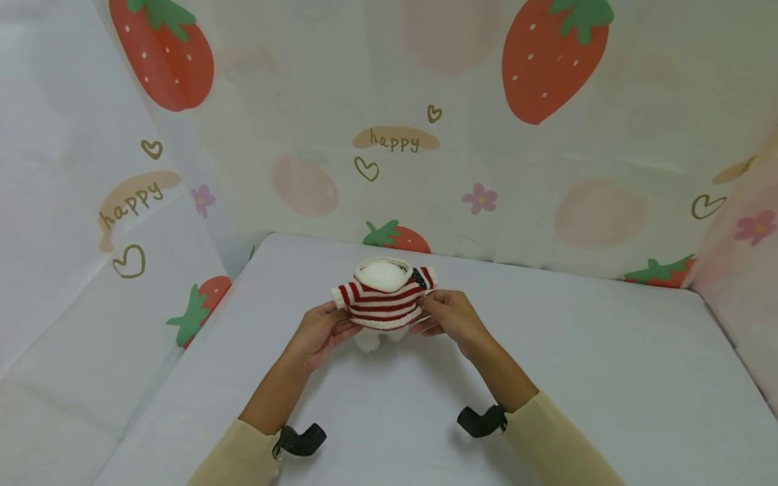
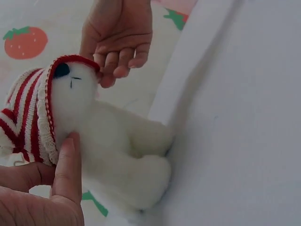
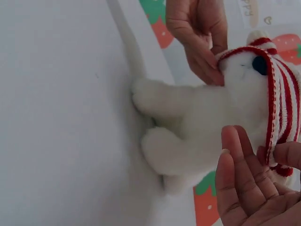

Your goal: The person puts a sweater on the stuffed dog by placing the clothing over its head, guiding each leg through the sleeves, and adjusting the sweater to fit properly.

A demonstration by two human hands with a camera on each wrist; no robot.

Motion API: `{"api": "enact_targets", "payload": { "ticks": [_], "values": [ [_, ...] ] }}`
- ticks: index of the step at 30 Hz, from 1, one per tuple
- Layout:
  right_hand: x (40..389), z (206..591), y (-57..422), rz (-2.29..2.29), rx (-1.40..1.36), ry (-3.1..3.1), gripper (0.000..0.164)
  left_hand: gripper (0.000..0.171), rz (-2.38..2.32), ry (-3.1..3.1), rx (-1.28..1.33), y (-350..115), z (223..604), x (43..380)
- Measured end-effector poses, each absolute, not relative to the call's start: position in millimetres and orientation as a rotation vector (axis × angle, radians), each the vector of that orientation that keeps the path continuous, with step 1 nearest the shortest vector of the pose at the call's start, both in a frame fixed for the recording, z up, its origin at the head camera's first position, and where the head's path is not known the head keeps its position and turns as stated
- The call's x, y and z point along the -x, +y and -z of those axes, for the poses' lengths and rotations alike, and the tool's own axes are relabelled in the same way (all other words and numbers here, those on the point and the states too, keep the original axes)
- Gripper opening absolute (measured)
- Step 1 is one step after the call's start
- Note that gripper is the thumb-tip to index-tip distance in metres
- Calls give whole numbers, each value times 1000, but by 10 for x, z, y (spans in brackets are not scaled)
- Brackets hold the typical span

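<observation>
By the thumb and fingers of the left hand (image 1: 321, 332), at eight o'clock, and of the right hand (image 1: 451, 316), at four, the hem of a striped sweater (image 1: 385, 309) is pinched with hardly any gap; the left grip is partly hidden, so its exact hold is uncertain. The head of a white toy (image 2: 108, 127) is partly covered by the sweater. The toy is stood on the surface (image 1: 577, 371), towards twelve o'clock, before a strawberry-printed cloth (image 1: 516, 169).

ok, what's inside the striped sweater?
The upper end of a white plush toy. White shows through the striped sweater's neck opening; a dark nose sits at the hem. Between those, knit covers it: eyes and ears can't be seen.
</observation>
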State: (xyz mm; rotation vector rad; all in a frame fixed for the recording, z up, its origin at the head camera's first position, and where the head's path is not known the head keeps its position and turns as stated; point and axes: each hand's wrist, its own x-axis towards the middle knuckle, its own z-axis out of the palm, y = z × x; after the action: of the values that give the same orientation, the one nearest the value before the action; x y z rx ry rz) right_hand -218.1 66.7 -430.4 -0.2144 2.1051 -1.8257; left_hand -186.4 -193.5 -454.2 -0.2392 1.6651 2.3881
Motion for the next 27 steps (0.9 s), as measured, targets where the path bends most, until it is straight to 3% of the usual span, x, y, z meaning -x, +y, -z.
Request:
{"api": "enact_targets", "payload": {
  "ticks": [12,23,27],
  "values": [
    [2200,4423,801,1766,94,2200,31,38,-2467,1607,373,-1948,4681,1880],
    [2136,4357,756,1834,109,1785,41,37,-2455,1225,95,-1841,4571,1743],
    [2099,4332,708,1863,117,1675,39,45,-2455,1113,80,-1789,4531,1714]
  ]
}}
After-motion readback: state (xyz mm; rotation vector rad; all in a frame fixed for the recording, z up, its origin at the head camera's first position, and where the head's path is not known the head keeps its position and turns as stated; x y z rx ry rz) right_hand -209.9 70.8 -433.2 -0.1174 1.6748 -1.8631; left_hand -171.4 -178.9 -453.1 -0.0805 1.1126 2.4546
